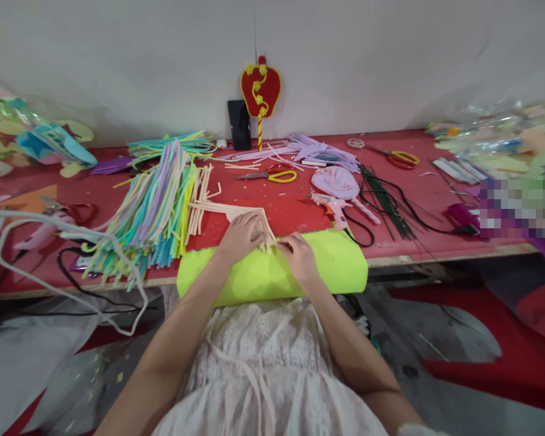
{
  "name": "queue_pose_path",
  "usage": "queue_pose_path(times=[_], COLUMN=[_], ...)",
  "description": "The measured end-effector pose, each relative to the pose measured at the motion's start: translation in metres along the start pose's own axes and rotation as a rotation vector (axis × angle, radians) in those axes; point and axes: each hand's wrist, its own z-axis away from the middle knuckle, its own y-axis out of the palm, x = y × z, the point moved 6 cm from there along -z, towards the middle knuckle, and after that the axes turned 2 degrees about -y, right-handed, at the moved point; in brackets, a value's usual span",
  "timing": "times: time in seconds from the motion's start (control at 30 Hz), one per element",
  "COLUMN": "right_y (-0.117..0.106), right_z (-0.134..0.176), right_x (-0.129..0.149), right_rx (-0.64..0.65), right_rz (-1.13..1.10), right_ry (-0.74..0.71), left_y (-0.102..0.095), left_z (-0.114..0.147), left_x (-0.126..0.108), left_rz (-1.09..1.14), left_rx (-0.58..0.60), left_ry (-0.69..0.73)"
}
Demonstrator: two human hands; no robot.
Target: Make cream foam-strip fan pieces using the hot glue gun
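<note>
A bundle of cream pipe cleaners point(215, 208), bent at a corner, lies above the red mat. My left hand point(241, 235) is closed over the bundle, with its fingers on the short bent legs. Beside their lower ends, my right hand point(298, 255) is closed in a pinch; whatever sits between its fingertips is too small to make out. Both hands rest over a bright yellow-green cloth roll point(340, 263) at the table's front edge. More straight cream pipe cleaners point(198, 200) lie just left of the bundle.
A heap of coloured pipe cleaners point(149, 206) is at left. Yellow-handled scissors point(277, 176), a pink glue gun point(336, 209) and a lilac fuzzy disc point(335, 181) lie beyond my hands. Against the wall stand a phone point(239, 125) and a red fan-shaped ornament point(260, 91). A white cable point(118, 248) loops at left.
</note>
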Motion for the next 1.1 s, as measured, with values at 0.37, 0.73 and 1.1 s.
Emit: queue_pose_path(times=[0.37, 0.73, 1.1], right_y=[0.000, 0.001, -0.002], right_z=[0.002, 0.001, -0.001], right_x=[-0.002, 0.005, 0.010], right_rx=[0.017, 0.032, 0.051], right_rz=[0.022, 0.058, 0.045], right_ry=[-0.008, -0.023, -0.068], left_y=[0.000, 0.001, 0.006], left_z=[0.000, 0.000, 0.000], left_x=[0.001, 0.000, 0.002], left_rz=[-0.014, -0.050, -0.100], left_rx=[0.011, 0.023, 0.061], left_ry=[-0.011, -0.032, -0.053])
